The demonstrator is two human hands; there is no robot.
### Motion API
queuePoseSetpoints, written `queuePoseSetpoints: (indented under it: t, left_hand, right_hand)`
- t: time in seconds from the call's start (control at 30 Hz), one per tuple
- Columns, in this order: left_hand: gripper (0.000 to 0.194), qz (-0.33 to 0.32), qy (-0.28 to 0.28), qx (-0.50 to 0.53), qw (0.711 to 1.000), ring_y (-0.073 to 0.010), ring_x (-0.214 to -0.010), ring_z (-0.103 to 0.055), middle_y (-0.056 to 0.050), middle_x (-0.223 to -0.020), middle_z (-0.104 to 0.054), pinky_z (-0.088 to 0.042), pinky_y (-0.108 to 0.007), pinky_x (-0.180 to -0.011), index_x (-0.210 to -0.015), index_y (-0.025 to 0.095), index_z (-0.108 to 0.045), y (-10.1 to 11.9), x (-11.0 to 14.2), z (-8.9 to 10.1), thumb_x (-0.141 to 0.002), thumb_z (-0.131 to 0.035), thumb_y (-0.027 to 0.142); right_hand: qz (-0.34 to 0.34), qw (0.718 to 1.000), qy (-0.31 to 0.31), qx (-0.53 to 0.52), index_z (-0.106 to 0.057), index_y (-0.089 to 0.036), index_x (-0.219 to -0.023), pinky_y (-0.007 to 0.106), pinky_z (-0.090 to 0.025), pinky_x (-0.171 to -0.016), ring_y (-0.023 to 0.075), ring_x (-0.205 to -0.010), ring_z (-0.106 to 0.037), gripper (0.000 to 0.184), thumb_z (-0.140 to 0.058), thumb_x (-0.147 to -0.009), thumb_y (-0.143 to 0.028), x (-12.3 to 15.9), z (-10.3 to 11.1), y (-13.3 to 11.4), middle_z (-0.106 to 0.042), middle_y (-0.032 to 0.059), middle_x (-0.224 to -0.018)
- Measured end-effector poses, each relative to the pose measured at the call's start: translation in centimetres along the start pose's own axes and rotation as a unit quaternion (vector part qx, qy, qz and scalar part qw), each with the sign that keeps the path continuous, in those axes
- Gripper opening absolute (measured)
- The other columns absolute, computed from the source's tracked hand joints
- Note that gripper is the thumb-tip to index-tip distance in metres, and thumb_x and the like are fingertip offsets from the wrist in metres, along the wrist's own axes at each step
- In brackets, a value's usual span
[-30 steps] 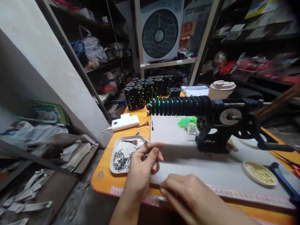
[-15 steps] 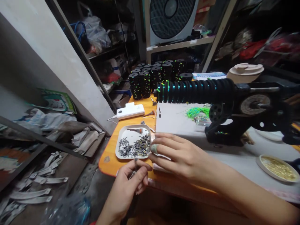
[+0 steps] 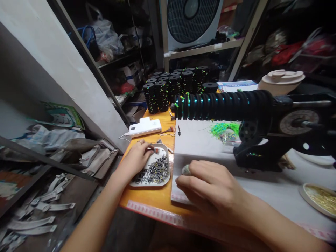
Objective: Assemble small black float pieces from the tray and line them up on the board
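Observation:
My left hand [image 3: 138, 155] reaches over the far left corner of the white tray [image 3: 163, 182], its fingers pinched on a slim dark tool with an orange end [image 3: 156, 150]. The tool's exact kind is unclear. Small dark and metallic cylindrical pieces [image 3: 158, 169] are heaped in the tray. My right hand [image 3: 212, 183] is curled above the white sheet [image 3: 194, 140], right of the tray. A greenish wrap [image 3: 186, 170] covers one of its fingertips. Whatever those fingers may hold is hidden.
A black machine with a ridged roller [image 3: 223, 105] spans the right side. Green strands [image 3: 225, 129] lie beneath it. Behind stand black spools [image 3: 160, 96]; a white power bank [image 3: 145, 127] sits behind the tray. At right is a dish of gold pieces [image 3: 321, 197].
My left hand has moved from below the tray up to its far left corner, onto the orange-ended tool. My right hand has shifted right, away from the tray, and its fingers have curled.

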State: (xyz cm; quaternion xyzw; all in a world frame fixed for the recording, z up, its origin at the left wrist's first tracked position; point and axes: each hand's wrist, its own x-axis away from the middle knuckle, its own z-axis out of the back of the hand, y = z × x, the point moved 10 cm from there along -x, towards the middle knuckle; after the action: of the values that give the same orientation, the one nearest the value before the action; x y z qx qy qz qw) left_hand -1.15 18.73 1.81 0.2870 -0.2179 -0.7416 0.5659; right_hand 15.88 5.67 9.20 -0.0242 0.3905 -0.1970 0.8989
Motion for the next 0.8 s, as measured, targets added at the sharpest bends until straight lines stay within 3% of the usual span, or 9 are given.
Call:
queuePoseSetpoints:
  t: [0.13,0.23,0.33,0.43,0.5,0.7,0.8]
  left_hand:
    - [0.010,0.004,0.025,0.027,0.999,-0.0268,-0.092,-0.059,-0.005,-0.088,-0.062,-0.042,-0.041,-0.090,-0.077,0.021,-0.069,1.6,0.9,0.6,-0.082,-0.062,0.014]
    - [0.007,0.032,0.049,0.091,0.994,-0.0247,-0.091,-0.063,-0.005,-0.090,-0.069,-0.044,-0.036,-0.084,-0.087,0.021,-0.065,3.6,3.5,0.7,-0.090,-0.059,0.024]
    - [0.016,0.067,0.058,0.183,0.979,-0.0199,-0.080,-0.066,-0.004,-0.083,-0.070,-0.049,-0.028,-0.072,-0.086,0.020,-0.060,5.2,6.4,-0.7,-0.093,-0.056,0.033]
    - [0.021,0.143,0.088,0.368,0.914,-0.0153,-0.072,-0.064,-0.002,-0.080,-0.069,-0.048,-0.022,-0.064,-0.085,0.020,-0.062,5.0,8.9,-3.0,-0.088,-0.066,0.040]
    - [0.021,0.168,0.115,0.432,0.878,-0.0130,-0.069,-0.060,0.000,-0.079,-0.068,-0.046,-0.020,-0.062,-0.085,0.020,-0.064,4.9,10.0,-4.2,-0.084,-0.073,0.040]
    - [0.014,0.112,0.261,0.369,0.885,-0.0135,-0.075,-0.058,0.002,-0.076,-0.063,-0.046,-0.021,-0.072,-0.075,0.022,-0.064,6.6,11.6,-2.8,-0.083,-0.075,0.026]
    - [0.013,0.123,0.280,0.346,0.887,-0.0149,-0.075,-0.059,0.001,-0.077,-0.063,-0.047,-0.023,-0.073,-0.077,0.023,-0.066,6.8,12.3,-2.8,-0.082,-0.076,0.030]
  right_hand:
    - [-0.070,0.996,0.016,-0.047,-0.064,-0.013,-0.089,0.027,-0.030,-0.054,0.0143,-0.060,-0.038,0.018,-0.048,-0.097,-0.012,0.3,-0.1,1.1,-0.048,0.0004,-0.068]
    - [-0.136,0.981,0.052,-0.128,-0.064,-0.014,-0.094,0.024,-0.039,-0.058,0.0125,-0.064,-0.049,0.013,-0.052,-0.097,-0.010,0.5,0.1,2.3,-0.055,0.0016,-0.074]
    - [-0.201,0.958,0.093,-0.180,-0.068,-0.016,-0.093,0.022,-0.045,-0.060,0.0120,-0.065,-0.055,0.008,-0.060,-0.094,-0.013,0.8,0.5,3.5,-0.062,0.0023,-0.075]
    - [-0.234,0.944,0.117,-0.203,-0.073,-0.017,-0.088,0.022,-0.047,-0.058,0.0120,-0.062,-0.058,0.007,-0.067,-0.090,-0.014,1.0,0.7,4.0,-0.067,0.0017,-0.071]
    - [-0.240,0.938,0.126,-0.215,-0.076,-0.018,-0.088,0.022,-0.048,-0.056,0.0119,-0.061,-0.060,0.007,-0.070,-0.088,-0.014,1.0,0.8,4.0,-0.069,0.0016,-0.070]
    - [-0.235,0.934,0.136,-0.231,-0.077,-0.016,-0.089,0.020,-0.047,-0.055,0.0110,-0.061,-0.061,0.009,-0.069,-0.087,-0.012,1.2,0.7,3.4,-0.068,0.0019,-0.071]
    - [-0.228,0.939,0.121,-0.226,-0.072,-0.015,-0.084,0.020,-0.045,-0.056,0.0106,-0.062,-0.057,0.009,-0.066,-0.086,-0.010,1.1,0.6,3.1,-0.064,0.0007,-0.070]
